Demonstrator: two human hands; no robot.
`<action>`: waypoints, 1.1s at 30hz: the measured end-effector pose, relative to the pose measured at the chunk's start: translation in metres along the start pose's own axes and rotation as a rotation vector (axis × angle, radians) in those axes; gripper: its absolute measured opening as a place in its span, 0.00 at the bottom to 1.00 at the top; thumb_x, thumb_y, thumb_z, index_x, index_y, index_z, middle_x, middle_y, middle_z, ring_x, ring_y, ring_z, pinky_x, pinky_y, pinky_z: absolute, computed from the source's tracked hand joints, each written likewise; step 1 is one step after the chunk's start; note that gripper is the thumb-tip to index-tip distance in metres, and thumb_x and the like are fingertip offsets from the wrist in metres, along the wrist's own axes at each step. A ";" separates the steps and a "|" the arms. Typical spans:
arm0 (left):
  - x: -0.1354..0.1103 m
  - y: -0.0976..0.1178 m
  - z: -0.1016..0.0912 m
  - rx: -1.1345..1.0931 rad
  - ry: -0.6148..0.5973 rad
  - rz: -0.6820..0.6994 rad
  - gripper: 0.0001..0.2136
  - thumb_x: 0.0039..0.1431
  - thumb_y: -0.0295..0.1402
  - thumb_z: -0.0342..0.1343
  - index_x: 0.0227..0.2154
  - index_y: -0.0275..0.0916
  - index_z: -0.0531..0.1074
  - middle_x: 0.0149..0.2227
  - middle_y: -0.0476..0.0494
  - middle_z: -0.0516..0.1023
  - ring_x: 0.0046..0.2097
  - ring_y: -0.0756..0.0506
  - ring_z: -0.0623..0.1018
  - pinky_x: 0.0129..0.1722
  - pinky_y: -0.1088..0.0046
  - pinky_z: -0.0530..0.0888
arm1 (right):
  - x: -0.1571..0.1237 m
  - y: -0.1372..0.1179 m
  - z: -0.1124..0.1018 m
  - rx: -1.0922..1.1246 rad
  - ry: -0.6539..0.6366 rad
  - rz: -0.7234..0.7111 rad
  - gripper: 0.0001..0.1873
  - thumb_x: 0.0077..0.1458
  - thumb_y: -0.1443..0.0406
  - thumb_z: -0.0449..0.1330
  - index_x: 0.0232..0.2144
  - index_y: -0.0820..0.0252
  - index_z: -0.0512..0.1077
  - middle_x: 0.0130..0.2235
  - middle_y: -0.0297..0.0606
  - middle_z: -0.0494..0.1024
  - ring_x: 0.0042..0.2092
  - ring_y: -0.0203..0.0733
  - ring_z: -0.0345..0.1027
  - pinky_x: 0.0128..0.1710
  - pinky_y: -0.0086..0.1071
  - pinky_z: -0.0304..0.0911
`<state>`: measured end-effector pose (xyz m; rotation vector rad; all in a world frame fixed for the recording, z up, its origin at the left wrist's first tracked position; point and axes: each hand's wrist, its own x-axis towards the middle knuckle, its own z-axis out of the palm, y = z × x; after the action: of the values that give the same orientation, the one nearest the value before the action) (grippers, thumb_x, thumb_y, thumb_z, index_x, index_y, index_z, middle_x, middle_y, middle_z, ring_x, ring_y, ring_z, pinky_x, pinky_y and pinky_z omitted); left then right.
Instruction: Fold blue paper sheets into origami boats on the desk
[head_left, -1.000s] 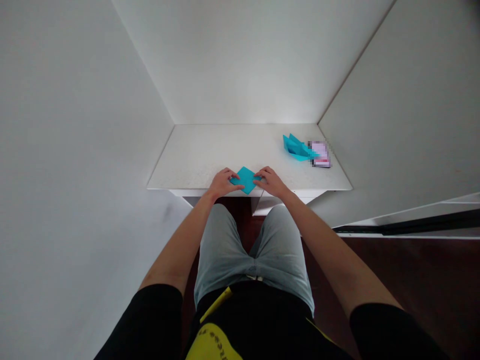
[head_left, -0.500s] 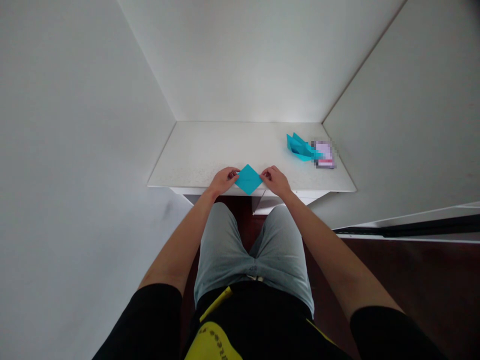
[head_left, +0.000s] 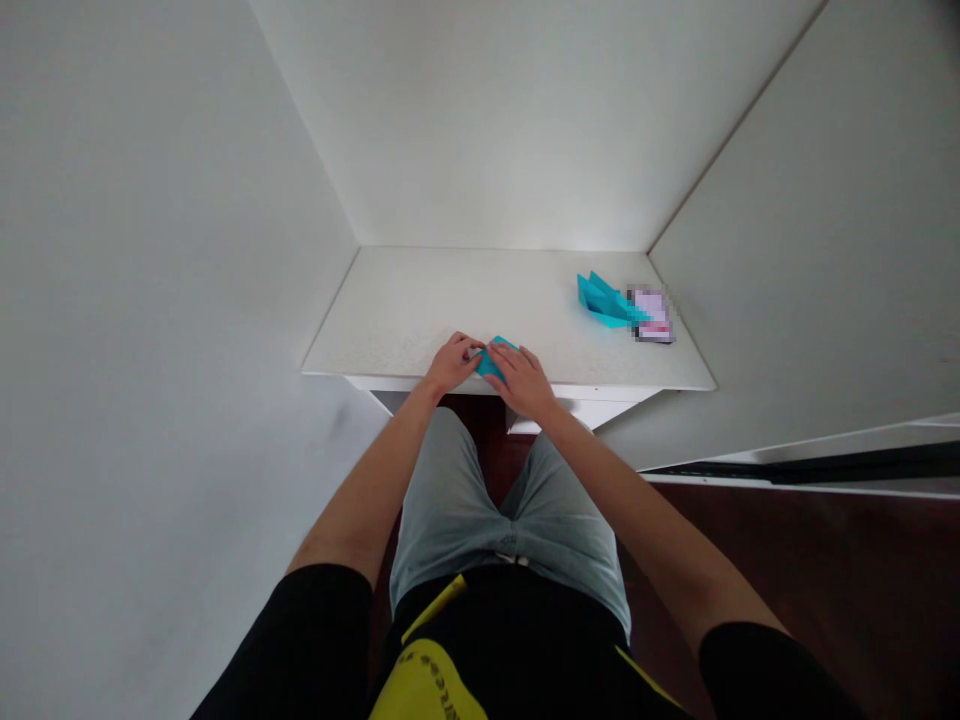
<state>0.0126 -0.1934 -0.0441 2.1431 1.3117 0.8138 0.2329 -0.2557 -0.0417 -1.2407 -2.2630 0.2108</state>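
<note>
on white desk (head_left: 405,310), hands (head_left: 523,382) pressing teal paper (head_left: 490,362)

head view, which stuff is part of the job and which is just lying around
In use:
- teal paper piece
- left hand, touching its edge
- right hand, lying over it

Lying about:
- folded teal paper shape
- pixelated flat item, too blurred to name
- white tabletop
</note>
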 end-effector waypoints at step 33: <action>0.002 0.003 0.002 -0.180 0.130 -0.101 0.14 0.76 0.38 0.50 0.46 0.41 0.81 0.46 0.41 0.81 0.49 0.43 0.81 0.54 0.63 0.78 | -0.030 0.055 -0.054 0.357 0.123 0.390 0.23 0.68 0.42 0.58 0.46 0.53 0.77 0.37 0.41 0.86 0.37 0.49 0.77 0.39 0.41 0.72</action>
<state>0.0163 -0.1928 -0.0432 1.8967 1.3438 1.0031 0.3146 -0.2555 -0.0294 -1.4367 -1.7648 0.6342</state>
